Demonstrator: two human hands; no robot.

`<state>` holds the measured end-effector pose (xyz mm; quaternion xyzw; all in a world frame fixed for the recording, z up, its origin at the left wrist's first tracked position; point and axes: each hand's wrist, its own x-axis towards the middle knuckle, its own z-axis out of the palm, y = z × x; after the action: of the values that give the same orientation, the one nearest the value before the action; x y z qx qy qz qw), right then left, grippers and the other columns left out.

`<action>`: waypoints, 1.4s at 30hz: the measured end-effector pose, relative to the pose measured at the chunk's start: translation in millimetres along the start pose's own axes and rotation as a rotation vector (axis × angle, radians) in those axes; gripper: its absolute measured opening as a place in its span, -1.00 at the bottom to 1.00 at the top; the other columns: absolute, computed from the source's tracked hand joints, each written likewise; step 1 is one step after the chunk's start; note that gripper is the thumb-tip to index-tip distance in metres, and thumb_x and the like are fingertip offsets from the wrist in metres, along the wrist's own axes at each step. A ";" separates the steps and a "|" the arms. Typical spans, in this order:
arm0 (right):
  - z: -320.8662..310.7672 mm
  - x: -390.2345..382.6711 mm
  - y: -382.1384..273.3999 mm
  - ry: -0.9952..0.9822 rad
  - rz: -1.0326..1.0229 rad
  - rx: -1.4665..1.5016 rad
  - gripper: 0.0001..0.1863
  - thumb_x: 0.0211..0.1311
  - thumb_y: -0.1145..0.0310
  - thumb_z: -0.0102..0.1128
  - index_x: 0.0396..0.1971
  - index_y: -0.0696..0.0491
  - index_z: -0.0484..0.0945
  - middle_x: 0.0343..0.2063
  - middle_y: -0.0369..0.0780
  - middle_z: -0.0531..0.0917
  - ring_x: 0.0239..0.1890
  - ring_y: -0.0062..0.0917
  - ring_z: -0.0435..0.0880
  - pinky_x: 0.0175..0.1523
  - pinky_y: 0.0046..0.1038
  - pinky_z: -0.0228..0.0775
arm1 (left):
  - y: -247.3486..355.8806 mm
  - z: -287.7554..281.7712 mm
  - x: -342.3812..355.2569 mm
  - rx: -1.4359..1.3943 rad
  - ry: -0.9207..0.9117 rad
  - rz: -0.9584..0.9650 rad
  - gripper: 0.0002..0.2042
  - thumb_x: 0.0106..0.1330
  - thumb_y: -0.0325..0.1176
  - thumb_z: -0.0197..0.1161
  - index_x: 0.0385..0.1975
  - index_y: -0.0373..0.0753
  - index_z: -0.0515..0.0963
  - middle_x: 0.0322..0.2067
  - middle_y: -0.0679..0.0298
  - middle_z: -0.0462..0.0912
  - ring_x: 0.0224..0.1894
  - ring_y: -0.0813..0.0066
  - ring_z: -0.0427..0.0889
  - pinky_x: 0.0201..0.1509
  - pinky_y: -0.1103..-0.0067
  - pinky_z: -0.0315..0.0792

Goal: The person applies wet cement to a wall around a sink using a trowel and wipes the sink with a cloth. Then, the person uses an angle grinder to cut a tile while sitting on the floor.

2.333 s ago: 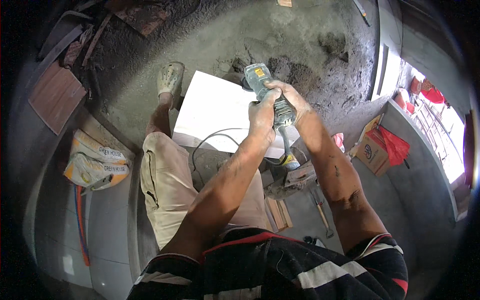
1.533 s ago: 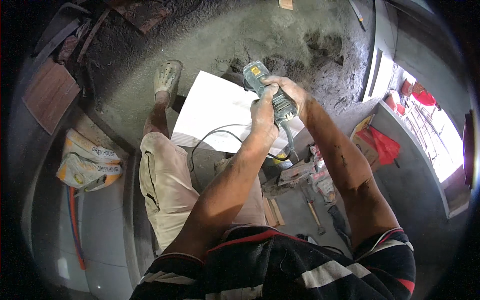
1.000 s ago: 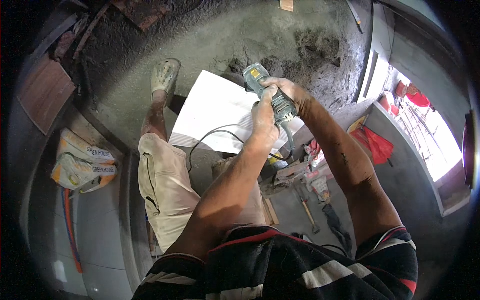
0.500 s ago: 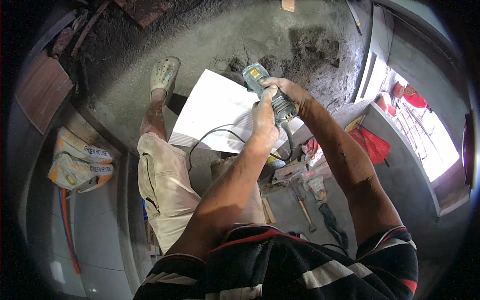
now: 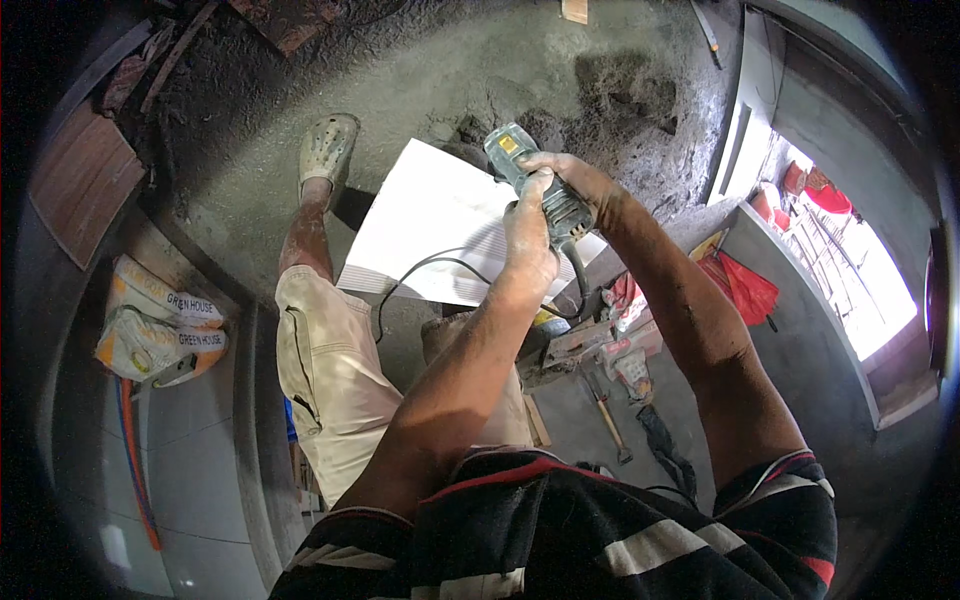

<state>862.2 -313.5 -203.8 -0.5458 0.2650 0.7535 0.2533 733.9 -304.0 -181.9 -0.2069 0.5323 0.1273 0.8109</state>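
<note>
Both hands are closed round a dusty grey-green corded power tool (image 5: 509,146) with a yellow label, shaped like a grinder or cutter. My left hand (image 5: 530,220) wraps its near side. From the right, my right hand (image 5: 578,182) grips the body, with its fingers over the top. Beneath the tool lies a white tile-like panel (image 5: 425,205) with fine parallel lines along its near edge. The tool's working end and any blade are hidden. A black cord (image 5: 430,262) leaves the rear of the tool and loops over the panel's near edge.
My left foot in a clog (image 5: 328,147) stands left of the panel. Rough floor with dark rubble (image 5: 630,95) lies beyond. At right are a red umbrella-like thing (image 5: 740,285), a long-handled hammer-like tool (image 5: 610,425) and a bright opening. Printed sacks (image 5: 165,320) sit at left.
The tool and both hands have shifted very slightly away and to the left over the panel. The grip is the same.
</note>
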 end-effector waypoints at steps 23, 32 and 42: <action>8.8 -24.5 31.1 -0.010 -0.167 0.310 -0.76 0.36 0.20 0.17 -0.26 0.08 0.59 -0.49 -0.23 0.70 -0.51 -0.49 0.71 -0.33 -0.42 0.64 | 13.4 -3.2 -12.0 0.208 -0.108 -0.055 -0.71 0.24 -0.27 0.42 -0.22 -0.37 0.60 -0.40 0.29 0.65 -0.48 0.56 0.66 -0.41 0.57 0.57; -3.3 -12.1 62.4 -0.073 -0.171 0.599 -0.82 0.33 0.25 0.23 -0.29 0.06 0.59 -0.55 -0.26 0.67 -0.60 -0.49 0.67 -0.43 -0.40 0.61 | 7.8 -11.3 -17.9 0.386 -0.069 -0.061 -0.64 0.26 -0.26 0.41 -0.10 -0.40 0.58 -0.30 0.24 0.67 -0.35 0.51 0.70 -0.27 0.54 0.63; 1.2 -13.8 64.7 -0.083 -0.177 0.575 -0.78 0.27 0.20 0.26 -0.32 0.07 0.59 -0.55 -0.24 0.69 -0.61 -0.46 0.69 -0.44 -0.37 0.64 | 9.1 -15.4 -18.8 0.413 -0.093 -0.066 -0.64 0.29 -0.23 0.38 -0.08 -0.38 0.58 -0.31 0.27 0.67 -0.35 0.52 0.70 -0.26 0.54 0.63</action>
<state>821.9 -361.3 -182.4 -0.4414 0.4084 0.6441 0.4728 710.0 -303.0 -171.8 -0.0477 0.5018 -0.0019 0.8636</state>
